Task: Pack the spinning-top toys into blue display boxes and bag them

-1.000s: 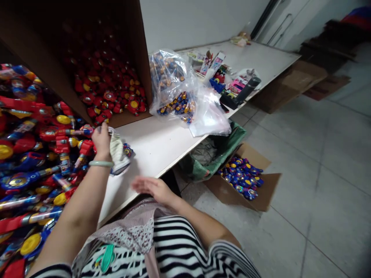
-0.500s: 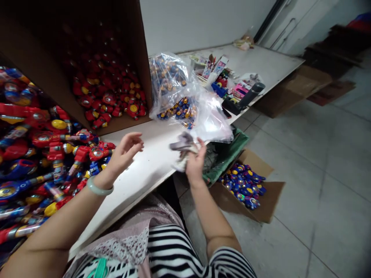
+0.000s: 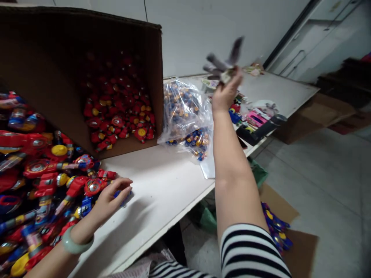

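My right hand (image 3: pixel 227 92) is raised at the upper centre right, closed on grey and white gloves (image 3: pixel 222 67) whose fingers stick up, blurred by motion. At the lower left, my left hand (image 3: pixel 111 197), with a pale green bangle on the wrist, is over the white table (image 3: pixel 162 181) by the toy pile. Its fingers are apart and curved, and small blue pieces (image 3: pixel 123 196) show beneath them. Red and blue toys (image 3: pixel 46 170) are heaped to its left.
A cardboard box (image 3: pixel 161 77) of red toys stands open behind my left hand. Clear bags (image 3: pixel 185 112) of small blue and gold parts lie beside it. A black cylinder (image 3: pixel 278 121) is near the right edge, and a floor carton (image 3: pixel 301 247) holds blue toys.
My right hand has moved up and forward over the table with the gloves. The view has shifted, and my left hand is now lower, beside the toy pile.
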Available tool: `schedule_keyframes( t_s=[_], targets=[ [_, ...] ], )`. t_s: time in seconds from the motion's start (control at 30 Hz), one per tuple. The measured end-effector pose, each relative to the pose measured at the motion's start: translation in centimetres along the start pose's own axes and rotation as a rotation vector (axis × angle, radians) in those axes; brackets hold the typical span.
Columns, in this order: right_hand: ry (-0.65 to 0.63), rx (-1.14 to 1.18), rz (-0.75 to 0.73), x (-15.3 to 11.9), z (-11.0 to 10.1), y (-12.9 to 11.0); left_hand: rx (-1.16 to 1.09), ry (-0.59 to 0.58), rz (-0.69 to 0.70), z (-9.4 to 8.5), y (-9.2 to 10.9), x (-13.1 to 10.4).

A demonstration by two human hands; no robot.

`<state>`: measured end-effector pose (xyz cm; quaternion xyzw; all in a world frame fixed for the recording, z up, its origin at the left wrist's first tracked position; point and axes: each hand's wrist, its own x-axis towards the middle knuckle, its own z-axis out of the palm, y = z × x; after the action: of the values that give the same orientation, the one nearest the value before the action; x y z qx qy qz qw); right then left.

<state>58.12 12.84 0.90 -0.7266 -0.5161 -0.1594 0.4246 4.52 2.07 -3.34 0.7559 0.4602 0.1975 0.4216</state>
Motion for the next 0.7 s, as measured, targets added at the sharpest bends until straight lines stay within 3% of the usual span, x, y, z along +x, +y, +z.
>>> schedule_keyframes(
  t_s=[0.1, 0.17, 0.23, 0.3, 0.43, 0.5, 0.57, 0.63, 0.7],
  targets=[
    [-0.248, -0.051, 0.189, 2.0, 4.4, -0.7, 0.039, 0.033, -0.017, -0.8, -1.4, 0.0],
    [-0.307, -0.054, 0.226, 1.1, 5.1, -0.5, 0.049, 0.048, -0.035, -1.2, -2.3, -0.3],
    [-0.261, -0.035, 0.206, -0.9, 3.9, 0.5, 0.05, 0.051, -0.052, -1.4, -2.4, -0.5],
    [-0.15, -0.005, 0.245, -3.6, 1.3, 2.3, 0.047, 0.051, -0.079, -1.4, -1.4, -0.2],
    [0.026, 0.009, 0.524, -10.5, -3.3, 5.7, 0.0, 0.025, -0.027, -0.6, 3.9, 2.6],
    [-0.049, 0.007, 0.638, -13.9, -3.7, 6.1, 0.016, -0.071, 0.092, 0.9, 6.5, 5.2],
    [-0.17, 0.076, 0.754, -16.3, -2.6, 5.3, 0.088, -0.236, 0.242, 3.4, 8.0, 8.4],
    [-0.233, 0.225, 0.842, -17.2, -0.3, 3.4, 0.21, -0.399, 0.412, 7.0, 7.9, 11.8],
    [-0.207, 0.365, 0.84, -16.8, 2.7, 0.8, 0.35, -0.536, 0.587, 11.1, 6.9, 15.0]
  ],
)
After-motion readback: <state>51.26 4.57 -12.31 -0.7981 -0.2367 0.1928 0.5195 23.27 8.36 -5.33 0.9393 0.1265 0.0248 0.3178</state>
